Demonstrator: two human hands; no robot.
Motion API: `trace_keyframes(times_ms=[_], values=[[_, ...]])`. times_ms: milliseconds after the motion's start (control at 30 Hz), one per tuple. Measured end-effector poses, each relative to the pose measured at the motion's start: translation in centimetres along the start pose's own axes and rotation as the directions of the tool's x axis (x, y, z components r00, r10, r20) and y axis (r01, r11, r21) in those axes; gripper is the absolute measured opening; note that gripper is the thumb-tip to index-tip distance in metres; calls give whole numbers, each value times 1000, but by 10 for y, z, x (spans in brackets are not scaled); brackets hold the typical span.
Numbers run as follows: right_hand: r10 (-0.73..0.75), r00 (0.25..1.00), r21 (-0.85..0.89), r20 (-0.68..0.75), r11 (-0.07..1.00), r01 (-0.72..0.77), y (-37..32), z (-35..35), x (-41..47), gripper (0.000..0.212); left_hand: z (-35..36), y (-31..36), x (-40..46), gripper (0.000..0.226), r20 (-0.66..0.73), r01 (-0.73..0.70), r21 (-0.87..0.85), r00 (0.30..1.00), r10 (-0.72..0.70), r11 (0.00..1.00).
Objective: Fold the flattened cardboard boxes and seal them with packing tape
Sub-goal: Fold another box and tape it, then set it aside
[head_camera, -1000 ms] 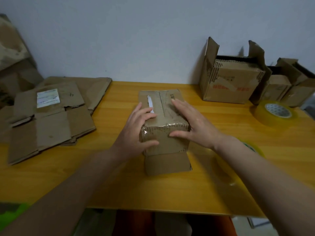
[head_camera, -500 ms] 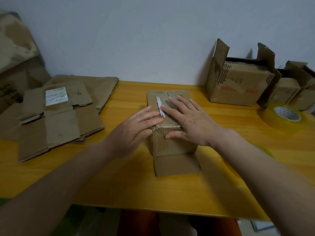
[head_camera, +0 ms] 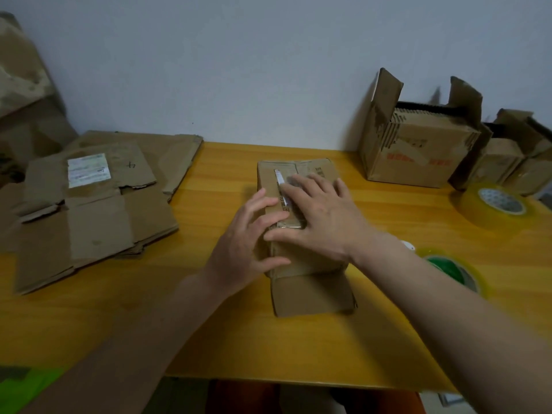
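A small folded cardboard box (head_camera: 310, 291) stands in the middle of the wooden table (head_camera: 209, 333), its top flaps closed and glossy with tape. My left hand (head_camera: 251, 243) lies flat against the box's left top edge, fingers spread. My right hand (head_camera: 322, 216) presses flat on the top, fingers pointing left across the seam. A flap sticks out at the box's near end. A roll of clear tape (head_camera: 451, 270) lies just right of my right forearm, partly hidden by it.
Several flattened cardboard boxes (head_camera: 95, 204) are stacked at the table's left. Folded open-topped boxes (head_camera: 415, 147) stand at the back right against the wall. A second, larger tape roll (head_camera: 495, 204) lies at the right edge.
Both hands slid from the box's sides onto its top, the right hand moving left across the seam. The view shifted slightly left.
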State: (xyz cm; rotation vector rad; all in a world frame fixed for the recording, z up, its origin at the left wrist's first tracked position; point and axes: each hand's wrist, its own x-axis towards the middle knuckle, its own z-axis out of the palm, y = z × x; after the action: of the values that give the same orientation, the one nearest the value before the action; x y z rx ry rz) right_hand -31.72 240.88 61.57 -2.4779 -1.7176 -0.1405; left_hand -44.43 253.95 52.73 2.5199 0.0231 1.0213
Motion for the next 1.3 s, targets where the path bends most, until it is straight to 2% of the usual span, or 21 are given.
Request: trace_keyframes(times_ms=[67,167,233,300,333,400,467,500,600,667,767,867,967,1067,1133,1167,1233,1300], values=[[-6,998,-33,-55,999,5,-5,4,3,101,-1,-1,1,76,17,0,7,1000,0,1000],[-21,998,-52,-58,998,18,5,6,0,98,-7,-3,3,73,61,9,-19,998,-8,1000],[-42,993,-129,-114,991,27,15,10,-5,95,-7,0,4,57,29,40,-61,999,-38,997],[-42,984,-136,-175,991,18,30,14,-9,92,-3,2,6,42,-39,60,-87,997,-64,994],[-50,979,-77,-199,996,35,39,16,-10,90,1,2,7,38,-66,69,-92,995,-76,993],[-61,973,169,-221,981,99,57,20,-14,86,7,3,7,35,-99,87,-106,990,-98,991],[-28,970,402,-241,907,126,69,28,-16,78,10,4,7,33,-119,85,-122,988,-100,989],[-10,967,460,-256,878,131,72,33,-16,74,11,4,8,32,-128,80,-125,987,-96,989],[-16,960,489,-278,859,156,71,40,-11,74,13,5,11,26,-131,122,-152,981,-142,981],[-53,969,451,-240,878,160,74,34,-10,78,10,7,15,28,-100,177,-185,975,-198,967],[-119,977,381,-177,907,179,89,29,-21,73,-2,7,18,35,-9,216,-194,975,-222,957],[-95,974,371,-206,913,167,92,32,-30,65,-16,8,25,33,91,273,-170,961,-261,947],[-21,976,372,-216,922,102,76,33,-30,66,-29,16,38,29,92,352,-57,934,-346,934],[24,953,503,-301,853,137,64,30,-37,58,-28,50,57,43,25,374,36,927,-375,927],[115,878,543,-465,820,181,64,28,-41,47,-14,82,70,40,104,432,119,890,-444,894],[161,837,535,-523,826,175,66,26,-42,43,-5,94,74,46,178,454,233,850,-497,860],[213,800,504,-561,855,125,72,23,-41,39,12,104,79,71,277,382,501,779,-562,777],[220,804,463,-552,883,76,76,19,-41,42,15,105,80,70,316,284,593,779,-542,754]])
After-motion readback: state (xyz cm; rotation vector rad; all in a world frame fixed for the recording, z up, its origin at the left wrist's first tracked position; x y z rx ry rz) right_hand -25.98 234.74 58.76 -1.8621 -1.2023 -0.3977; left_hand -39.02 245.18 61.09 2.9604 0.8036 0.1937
